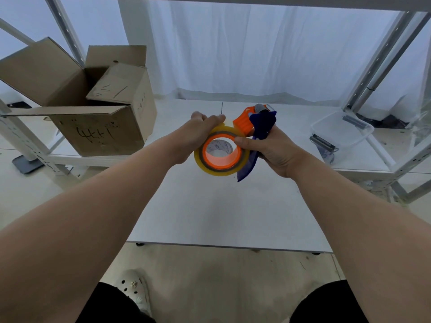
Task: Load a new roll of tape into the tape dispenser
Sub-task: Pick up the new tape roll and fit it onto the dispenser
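Left grip [200, 134]: my fingers were curled over the upper left rim of the tape roll [211, 169], holding it there.
Right grip [271, 151]: it was wrapped round the blue handle of the tape dispenser [262, 125], and my thumb tip pressed on the roll's right edge.
Tape roll: yellowish clear tape, held on edge with its open side turned toward me. An orange ring showed inside its core. Whether it sat fully home I could not tell.
Tape dispenser: it touched the roll on the right side. Its orange body and grey roller stood just beyond the roll's upper right, and the tip of the handle reached down past the roll's lower right.
Tabletop [217, 206]: white, lying below the roll, which I held up off it.
Cardboard box [100, 134]: well to the left of the roll, flaps open, handwriting on its front.
Clear plastic container [340, 131]: well to the right of the roll.
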Available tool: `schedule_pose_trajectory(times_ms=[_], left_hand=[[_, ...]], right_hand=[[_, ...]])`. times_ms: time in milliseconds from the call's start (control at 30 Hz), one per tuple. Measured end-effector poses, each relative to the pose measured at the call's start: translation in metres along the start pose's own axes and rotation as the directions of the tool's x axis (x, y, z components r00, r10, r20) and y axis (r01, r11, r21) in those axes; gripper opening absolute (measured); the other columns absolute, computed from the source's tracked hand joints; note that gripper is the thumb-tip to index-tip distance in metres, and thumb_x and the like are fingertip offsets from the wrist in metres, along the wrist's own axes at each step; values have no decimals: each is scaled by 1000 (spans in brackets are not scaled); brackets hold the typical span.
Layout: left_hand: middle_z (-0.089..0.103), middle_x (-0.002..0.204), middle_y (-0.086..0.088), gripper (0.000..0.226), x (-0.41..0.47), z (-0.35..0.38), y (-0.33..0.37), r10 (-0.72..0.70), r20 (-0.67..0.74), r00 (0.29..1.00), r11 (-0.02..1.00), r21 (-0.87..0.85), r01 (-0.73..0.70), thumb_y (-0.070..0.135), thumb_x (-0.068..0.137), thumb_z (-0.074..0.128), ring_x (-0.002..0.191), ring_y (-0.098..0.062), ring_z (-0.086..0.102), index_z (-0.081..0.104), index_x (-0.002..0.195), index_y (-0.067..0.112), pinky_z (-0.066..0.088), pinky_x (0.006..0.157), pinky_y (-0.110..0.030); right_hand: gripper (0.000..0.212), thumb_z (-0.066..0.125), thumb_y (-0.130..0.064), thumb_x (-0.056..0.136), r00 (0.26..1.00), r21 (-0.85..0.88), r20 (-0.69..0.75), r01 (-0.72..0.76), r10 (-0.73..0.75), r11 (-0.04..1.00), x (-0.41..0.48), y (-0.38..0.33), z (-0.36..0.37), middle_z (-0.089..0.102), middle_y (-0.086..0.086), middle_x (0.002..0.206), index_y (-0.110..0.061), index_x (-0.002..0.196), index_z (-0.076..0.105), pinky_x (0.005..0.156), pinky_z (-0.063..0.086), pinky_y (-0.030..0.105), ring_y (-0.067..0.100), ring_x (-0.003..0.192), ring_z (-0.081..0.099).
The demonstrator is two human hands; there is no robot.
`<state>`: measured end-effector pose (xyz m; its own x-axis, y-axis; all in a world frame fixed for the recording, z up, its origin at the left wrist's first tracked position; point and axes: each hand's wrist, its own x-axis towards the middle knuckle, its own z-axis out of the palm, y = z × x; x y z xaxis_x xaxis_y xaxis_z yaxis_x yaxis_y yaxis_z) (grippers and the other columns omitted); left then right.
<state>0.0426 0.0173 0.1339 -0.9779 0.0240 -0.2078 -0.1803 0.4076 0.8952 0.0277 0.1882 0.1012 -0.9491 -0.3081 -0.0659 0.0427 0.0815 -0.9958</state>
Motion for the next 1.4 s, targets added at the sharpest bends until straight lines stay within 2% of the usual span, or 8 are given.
schedule_pose_trajectory(times_ms=[133, 267, 367, 567, 700, 867, 1067, 1400], left_hand=[[51, 90, 3, 37, 1, -2, 4, -4, -9, 1000, 999, 49, 5, 48, 95, 39, 76, -12, 56, 31, 119, 21, 45, 58, -21], [51, 106, 1, 32, -1, -2, -2, 164, -14, 986, 986, -7, -164, 37, 100, 31, 93, -12, 53, 44, 123, 19, 46, 81, -24], [49, 125, 2, 33, 0, -2, -6, 319, -74, 945, 945, 105, -310, 35, 99, 37, 109, -12, 48, 52, 126, 23, 40, 95, -26], [59, 130, -3, 44, 0, -4, -1, 419, -98, 903, 782, 545, -303, 33, 92, 54, 117, -22, 54, 49, 134, 19, 34, 89, -22], [65, 103, -10, 31, 1, -4, 1, 480, -102, 871, 651, 707, -276, 32, 93, 53, 90, -24, 58, 61, 113, 11, 38, 75, -25], [54, 66, -4, 45, 8, -6, -12, 303, -162, 939, 620, 782, -64, 52, 88, 51, 69, -22, 56, 50, 72, 10, 39, 58, -29], [52, 135, -2, 39, -6, 4, 0, 564, 120, 817, 520, 717, -464, 22, 93, 52, 117, -19, 52, 50, 132, 20, 36, 86, -21], [58, 132, -6, 46, -4, 13, 1, 451, 115, 885, 445, 831, -335, 40, 94, 46, 119, -25, 54, 47, 136, 20, 42, 96, -32]], right_hand=[[83, 84, -26, 64, 1000, -7, -14, 18, -18, 1000, 1, -2, -4, 62, 15, 121, -12, 134, 41, 91, 54, 48, 34, 109, 63], [70, 75, -11, 76, 993, 74, -122, 2, 7, 997, 3, -4, -1, 60, 11, 122, -15, 136, 37, 82, 57, 38, 29, 103, 63], [69, 75, -17, 77, 974, 144, -219, -22, 54, 989, 5, -4, 2, 61, 8, 116, -14, 134, 37, 82, 58, 39, 24, 95, 65], [72, 76, -19, 75, 947, 121, -319, 18, 22, 992, 6, -4, 3, 58, -4, 106, -18, 133, 35, 74, 56, 28, 15, 93, 62], [68, 76, -21, 76, 953, 104, -299, -12, 43, 995, 5, -4, 2, 57, 3, 118, -19, 130, 35, 75, 56, 31, 24, 104, 62], [63, 79, -19, 73, 961, 10, -277, 13, -10, 1000, 3, -1, 0, 57, -1, 111, -23, 118, 34, 89, 55, 39, 26, 109, 60], [64, 78, -13, 74, 969, -94, -220, 98, -116, 991, 0, -5, 1, 52, 1, 119, -23, 121, 35, 80, 54, 26, 22, 110, 56], [75, 80, -16, 71, 969, -258, -202, 89, -144, 962, -2, -5, 1, 51, -2, 115, -14, 131, 36, 76, 50, 22, 19, 103, 55]])
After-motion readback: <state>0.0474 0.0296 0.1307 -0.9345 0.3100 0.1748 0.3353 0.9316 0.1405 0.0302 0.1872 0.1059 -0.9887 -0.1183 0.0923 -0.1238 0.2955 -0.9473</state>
